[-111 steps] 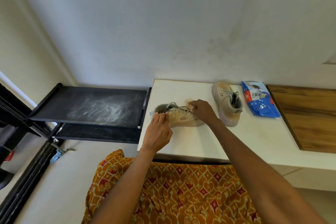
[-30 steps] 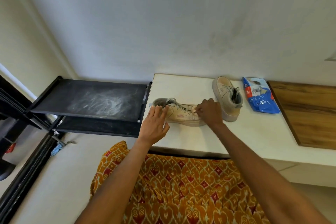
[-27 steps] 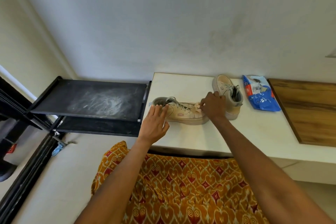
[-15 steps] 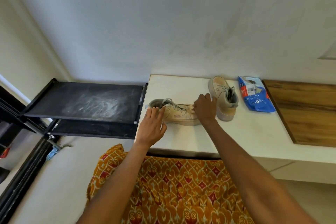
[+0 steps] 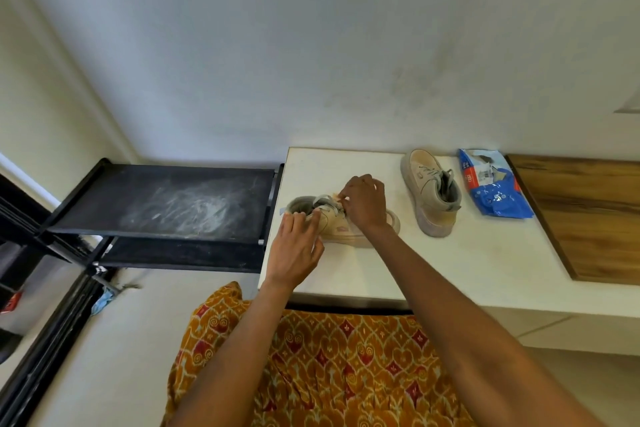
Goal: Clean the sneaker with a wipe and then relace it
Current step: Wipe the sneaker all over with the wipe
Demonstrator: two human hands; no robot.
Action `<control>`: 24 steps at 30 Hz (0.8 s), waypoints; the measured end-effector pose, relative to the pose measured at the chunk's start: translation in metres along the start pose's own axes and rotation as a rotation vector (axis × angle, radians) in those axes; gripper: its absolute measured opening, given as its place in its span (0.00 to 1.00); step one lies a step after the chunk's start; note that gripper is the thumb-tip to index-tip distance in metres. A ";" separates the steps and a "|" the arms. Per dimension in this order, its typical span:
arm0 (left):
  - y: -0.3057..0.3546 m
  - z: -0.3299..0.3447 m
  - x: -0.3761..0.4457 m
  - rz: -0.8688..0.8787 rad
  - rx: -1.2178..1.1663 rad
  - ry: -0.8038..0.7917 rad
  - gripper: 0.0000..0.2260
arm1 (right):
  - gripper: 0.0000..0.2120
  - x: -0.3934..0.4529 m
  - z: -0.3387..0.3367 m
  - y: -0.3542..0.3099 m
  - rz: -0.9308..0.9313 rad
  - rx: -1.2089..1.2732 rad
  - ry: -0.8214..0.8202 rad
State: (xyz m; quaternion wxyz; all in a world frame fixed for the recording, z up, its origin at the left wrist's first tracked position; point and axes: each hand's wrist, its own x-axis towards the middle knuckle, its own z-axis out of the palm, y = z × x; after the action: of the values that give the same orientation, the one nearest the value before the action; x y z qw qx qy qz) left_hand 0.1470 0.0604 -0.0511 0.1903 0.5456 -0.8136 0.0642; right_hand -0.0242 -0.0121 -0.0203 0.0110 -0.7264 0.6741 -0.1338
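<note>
I see the white desk [image 5: 450,263], a black rack [image 5: 173,204] off its left edge. Sneaker [image 5: 346,224] lies near the desk's left edge, second sneaker [image 5: 431,194] and blue wipe pack [image 5: 493,189] by the back edge. Left hand [image 5: 294,250]: fingers on the heel collar. Right hand [image 5: 363,204]: grip pinched on the lace [image 5: 323,199].

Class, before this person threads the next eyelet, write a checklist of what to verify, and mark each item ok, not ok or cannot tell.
1. Sneaker rests flat on the white counter: ok.
2. Left hand steadies the heel end: ok.
3. Right hand pinches the lace: ok.
4. Which eyelet comes next: cannot tell, the right hand hides them.
5. Second sneaker and blue wipe pack lie clear of the work: ok.
</note>
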 end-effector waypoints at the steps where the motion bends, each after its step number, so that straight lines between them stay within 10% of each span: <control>1: 0.000 0.000 0.000 0.006 -0.002 0.004 0.23 | 0.09 -0.001 0.000 0.008 -0.053 -0.136 -0.013; 8: 0.004 -0.002 -0.001 0.005 0.008 0.030 0.23 | 0.09 -0.008 -0.013 0.061 0.045 -0.541 -0.100; 16: 0.001 0.001 0.001 0.027 0.011 0.024 0.23 | 0.10 -0.029 -0.007 0.037 -0.159 -0.067 -0.023; 24: 0.004 -0.001 0.000 0.016 0.000 0.048 0.22 | 0.13 -0.032 -0.017 0.059 0.026 -0.178 -0.069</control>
State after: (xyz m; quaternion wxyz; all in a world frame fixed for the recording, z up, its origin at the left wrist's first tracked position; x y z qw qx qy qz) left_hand 0.1431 0.0619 -0.0498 0.2093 0.5375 -0.8131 0.0790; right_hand -0.0871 0.0162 -0.0216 -0.0289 -0.7199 0.6918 -0.0482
